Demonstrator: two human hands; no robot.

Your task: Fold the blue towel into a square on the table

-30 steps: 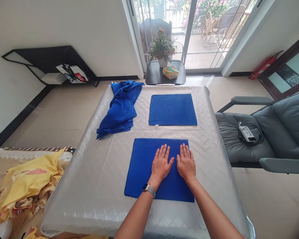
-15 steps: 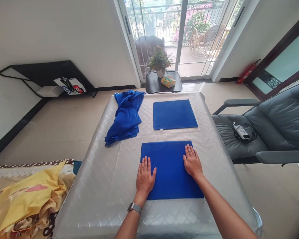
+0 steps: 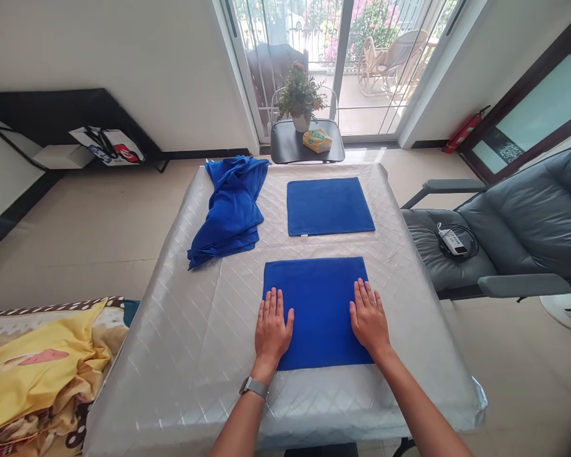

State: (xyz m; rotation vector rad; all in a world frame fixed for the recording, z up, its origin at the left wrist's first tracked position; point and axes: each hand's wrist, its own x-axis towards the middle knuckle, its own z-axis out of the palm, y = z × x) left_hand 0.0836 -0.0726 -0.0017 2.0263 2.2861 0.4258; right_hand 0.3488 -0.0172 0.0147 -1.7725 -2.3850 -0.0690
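A blue cloth lies flat and smooth on the table, close to me. My left hand rests palm down on its left edge, fingers stretched out. On the right edge lies my right hand, also flat with fingers extended. Neither hand grips anything. Beyond it, a second blue cloth is spread out flat, a small white tag at its near edge. To the left of that, several blue cloths sit in a loose, crumpled heap.
A silver quilted cover drapes the table. At the far end a dark chair bears a potted plant and a yellow tissue pack. A grey armchair stands right; yellow fabric lies lower left.
My right hand has slid a little toward me along the cloth's right edge. The left hand stays on the left edge. The camera view has shifted slightly.
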